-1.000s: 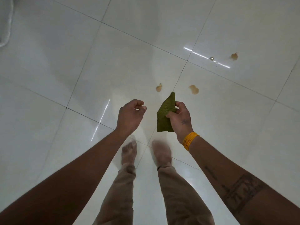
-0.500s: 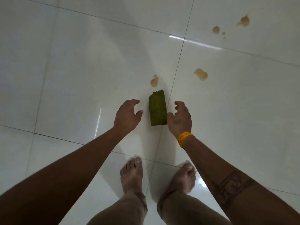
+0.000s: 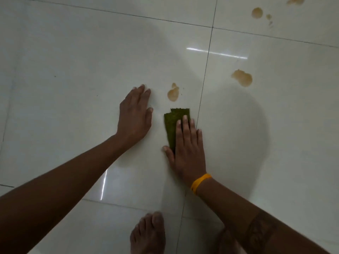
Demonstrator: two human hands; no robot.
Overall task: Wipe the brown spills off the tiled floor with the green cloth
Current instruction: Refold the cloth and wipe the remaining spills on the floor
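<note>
Glossy white tiled floor (image 3: 73, 70). Your right hand (image 3: 187, 149), fingers together, flat, presses the folded green cloth (image 3: 172, 125); nearest brown spill (image 3: 173, 94) just past your fingertips. Left hand (image 3: 134, 114) flat, fingers together, empty. Cloth looks soft, light; press mid-fold.

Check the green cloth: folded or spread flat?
Folded: the green cloth shows doubled, offset layers at its far edge, pressed under the right hand.

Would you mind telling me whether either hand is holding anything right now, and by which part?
The right hand presses flat on the near part of the green cloth, pinning it to the floor rather than gripping it. The left hand rests empty on the tile.
</note>
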